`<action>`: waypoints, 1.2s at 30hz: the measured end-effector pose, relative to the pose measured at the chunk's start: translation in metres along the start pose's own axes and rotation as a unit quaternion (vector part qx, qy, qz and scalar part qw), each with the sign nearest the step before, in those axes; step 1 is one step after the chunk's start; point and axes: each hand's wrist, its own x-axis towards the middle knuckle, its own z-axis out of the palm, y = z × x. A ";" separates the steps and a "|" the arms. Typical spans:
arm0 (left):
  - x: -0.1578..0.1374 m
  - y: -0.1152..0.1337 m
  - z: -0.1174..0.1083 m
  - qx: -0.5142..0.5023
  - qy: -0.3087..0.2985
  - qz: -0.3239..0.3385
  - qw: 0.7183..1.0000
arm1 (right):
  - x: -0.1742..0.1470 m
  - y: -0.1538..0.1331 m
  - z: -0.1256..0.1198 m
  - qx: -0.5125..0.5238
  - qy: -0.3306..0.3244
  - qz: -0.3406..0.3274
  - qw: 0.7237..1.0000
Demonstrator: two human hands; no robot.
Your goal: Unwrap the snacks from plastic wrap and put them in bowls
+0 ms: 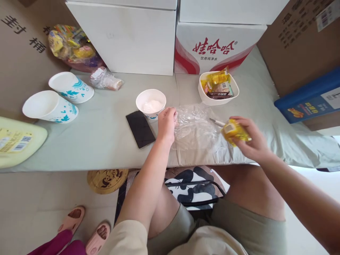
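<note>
My left hand is closed, pinching the edge of a clear plastic bag spread flat on the cloth. In my right hand is a yellow snack packet with a pale label, held above the bag's right end. A thin white-handled tool lies by the packet; its kind is unclear. Just beyond my left hand stands a paper cup with something white inside. A black phone lies beside that cup. Behind the bag, a white plastic tub holds several wrapped snacks.
Two paper cups lean at the left, near a pale green jug. A small wrapped item and a bag of snacks lie behind them. White boxes line the back; a blue box is right. Another person's feet show below.
</note>
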 end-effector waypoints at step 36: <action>0.006 -0.019 0.010 0.091 -0.049 -0.003 0.995 | 0.192 0.080 0.002 -0.274 0.031 0.270 0.922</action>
